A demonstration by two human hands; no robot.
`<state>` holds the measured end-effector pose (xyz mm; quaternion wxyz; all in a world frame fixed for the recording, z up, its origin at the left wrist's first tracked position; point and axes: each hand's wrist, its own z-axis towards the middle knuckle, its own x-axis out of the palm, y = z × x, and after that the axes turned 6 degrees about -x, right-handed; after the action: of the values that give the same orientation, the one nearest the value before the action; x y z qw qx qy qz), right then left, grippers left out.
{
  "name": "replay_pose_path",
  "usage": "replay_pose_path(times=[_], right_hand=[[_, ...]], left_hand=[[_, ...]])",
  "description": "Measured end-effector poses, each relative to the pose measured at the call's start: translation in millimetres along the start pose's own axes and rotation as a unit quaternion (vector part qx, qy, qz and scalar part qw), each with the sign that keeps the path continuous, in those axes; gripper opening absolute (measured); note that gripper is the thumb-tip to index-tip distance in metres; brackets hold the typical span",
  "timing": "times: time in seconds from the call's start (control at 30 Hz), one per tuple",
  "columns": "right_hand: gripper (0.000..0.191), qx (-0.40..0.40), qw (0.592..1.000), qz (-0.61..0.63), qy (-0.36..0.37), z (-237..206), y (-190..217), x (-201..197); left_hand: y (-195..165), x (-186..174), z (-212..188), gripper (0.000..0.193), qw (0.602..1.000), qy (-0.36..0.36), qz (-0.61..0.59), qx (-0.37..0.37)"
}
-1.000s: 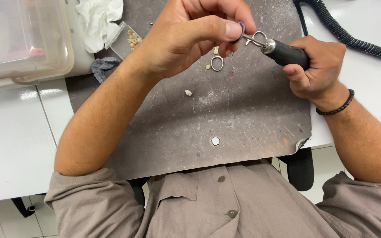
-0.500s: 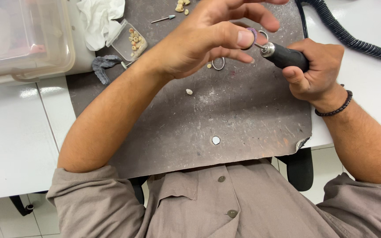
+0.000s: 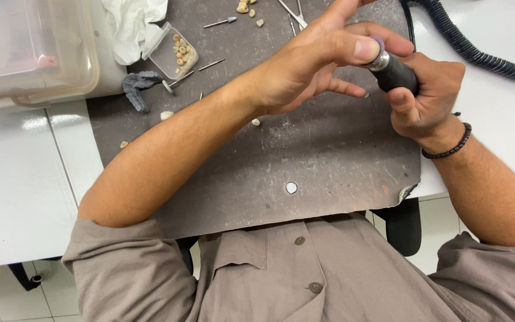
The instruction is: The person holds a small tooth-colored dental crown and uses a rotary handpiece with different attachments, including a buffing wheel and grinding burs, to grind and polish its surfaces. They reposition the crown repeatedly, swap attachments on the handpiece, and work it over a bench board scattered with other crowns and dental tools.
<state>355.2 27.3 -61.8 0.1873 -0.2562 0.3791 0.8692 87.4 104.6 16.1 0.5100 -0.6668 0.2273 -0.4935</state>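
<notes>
- The left hand (image 3: pixel 323 59) covers the tip of the black handpiece (image 3: pixel 396 73); what sits there cannot be told.
- The coiled hose (image 3: pixel 478 50) and clear plastic box (image 3: pixel 31 53) run off the far edge.

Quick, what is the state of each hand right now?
Left hand: thumb pressed on the tip of the black handpiece; other fingers spread open; whether it holds anything cannot be told.
Right hand: closed around the black handpiece.

I wear a taupe button-front shirt (image 3: pixel 281 274) with dark round buttons, its sleeves rolled above my elbows. A black beaded bracelet (image 3: pixel 448 149) circles the wrist of my right hand (image 3: pixel 427 95).
</notes>
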Motion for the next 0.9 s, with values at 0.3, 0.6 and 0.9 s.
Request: replay_pose_path(times=[0.3,0.6,0.9], right_hand=[[0.073,-0.019,0.998,0.053,-0.027,9,4,-9],[0.078,0.049,0.994,0.096,-0.003,19,21,-24],[0.069,0.098,0.986,0.12,0.053,23,23,-45]], left_hand=[[-34,-17,-39,0.055,0.989,-0.085,0.119,0.039],[-20,-13,-125,0.044,0.87,-0.13,0.472,-0.067],[39,-6,-136,0.019,0.822,-0.207,0.528,0.06]])
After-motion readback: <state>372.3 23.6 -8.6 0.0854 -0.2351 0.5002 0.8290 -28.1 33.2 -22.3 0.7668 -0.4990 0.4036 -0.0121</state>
